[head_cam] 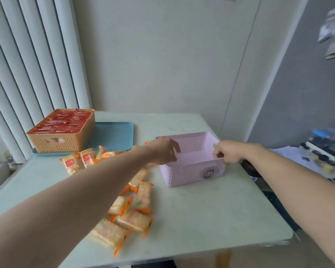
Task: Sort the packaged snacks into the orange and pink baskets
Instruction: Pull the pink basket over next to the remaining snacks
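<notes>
1. Orange-and-yellow snack packets (pixel 132 219): about ten visible, loose on the pale bench (pixel 211 219). Five or six lie in a near heap at the front left; the rest trail back toward the tray, partly hidden by the left forearm.
2. Pink basket (pixel 193 172): one, right of the packets, tilted, with a cartoon sticker (pixel 209 173) on its near wall; no packets show inside it.
3. Left hand (pixel 162 150): fingers spread and relaxed at the basket's left rim; whether they touch it is unclear.
4. Right hand (pixel 229 151): fingers curled, pinching the basket's right rim.
5. Orange basket (pixel 63 141): one, far left, filled level with red packets (pixel 64 121) too tightly packed to count.
6. Blue tray (pixel 114 135): one, under the orange basket.
7. Surroundings: vertical blinds (pixel 27 64) behind the basket; a cluttered side surface (pixel 317 155) at far right, blurred.
</notes>
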Available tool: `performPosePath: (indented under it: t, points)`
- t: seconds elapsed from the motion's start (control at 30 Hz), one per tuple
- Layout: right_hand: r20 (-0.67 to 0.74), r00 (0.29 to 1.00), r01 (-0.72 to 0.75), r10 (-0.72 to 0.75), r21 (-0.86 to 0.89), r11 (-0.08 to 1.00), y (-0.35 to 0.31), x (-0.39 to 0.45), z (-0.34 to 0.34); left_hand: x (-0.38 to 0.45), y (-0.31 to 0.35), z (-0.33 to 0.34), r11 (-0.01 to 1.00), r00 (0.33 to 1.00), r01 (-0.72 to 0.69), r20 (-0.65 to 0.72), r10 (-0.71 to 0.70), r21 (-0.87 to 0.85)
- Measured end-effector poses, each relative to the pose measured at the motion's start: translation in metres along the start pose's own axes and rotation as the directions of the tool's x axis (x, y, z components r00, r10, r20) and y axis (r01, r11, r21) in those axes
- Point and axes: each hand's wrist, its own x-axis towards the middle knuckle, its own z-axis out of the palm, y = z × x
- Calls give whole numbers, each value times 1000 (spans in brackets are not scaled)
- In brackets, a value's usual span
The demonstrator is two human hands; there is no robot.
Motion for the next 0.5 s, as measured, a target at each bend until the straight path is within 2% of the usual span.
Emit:
performPosePath:
  t: [0.1, 0.23, 0.3, 0.4, 0.43, 0.5]
  points:
    - [-6, 1000, -3, 3, -15, 1000, -4, 3, 1, -4, 8, 7, 995, 992, -44, 123, 33, 88]
    - [-25, 1000, 4, -5, -38, 999, -14, 5, 2, -16, -1, 1, 997, 996, -31, 89, 24, 71]
    - [12, 1000, -19, 21, -85, 996, -26, 6, -2, -25, -16, -9, 999, 1000, -13, 3, 12, 31]
    - [163, 977, -101, 135, -201, 974, -53, 6, -24, -47, -45, -29, 999, 979, 27, -199, -35, -41]
    - [161, 976, -106, 145, -228, 968, -67, 4, -36, -54, -56, -36, 996, 969, 57, -238, -70, -64]
    - [7, 1000, -10, 12, -168, 986, -114, 2, -60, -76, -86, -49, 981, 944, 173, -269, -190, -86]
